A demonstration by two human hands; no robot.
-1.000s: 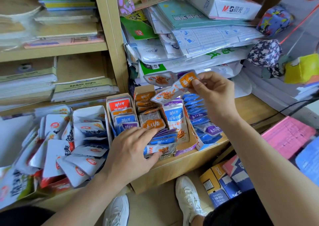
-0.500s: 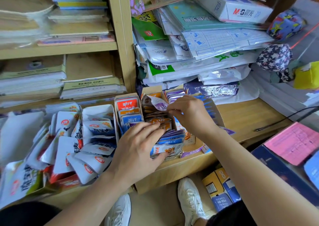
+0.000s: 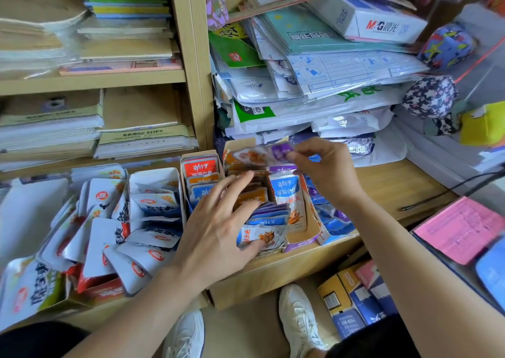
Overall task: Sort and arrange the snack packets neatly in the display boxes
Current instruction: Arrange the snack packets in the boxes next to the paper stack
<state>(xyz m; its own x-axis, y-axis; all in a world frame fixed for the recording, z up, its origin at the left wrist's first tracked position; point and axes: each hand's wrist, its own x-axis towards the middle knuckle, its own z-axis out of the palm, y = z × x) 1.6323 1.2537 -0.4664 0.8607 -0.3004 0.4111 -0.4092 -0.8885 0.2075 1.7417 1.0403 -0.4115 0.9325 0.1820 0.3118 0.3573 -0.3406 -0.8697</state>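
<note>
Your right grip [image 3: 325, 174] is pinching a purple-and-orange snack packet [image 3: 262, 154] by its end, holding it just above the back of the display box [image 3: 302, 239] on the bench [image 3: 382, 178]. Your left grip [image 3: 218, 226] is lying open, fingers spread over the upright packets [image 3: 287, 191] in that box, thumb touching the front packet [image 3: 269, 236]. White packets [image 3: 109, 234] are lying heaped just to the left.

Right hand [image 3: 325, 172] has lifted a purple-topped packet [image 3: 262, 154] out of the display box [image 3: 303, 238]
</note>
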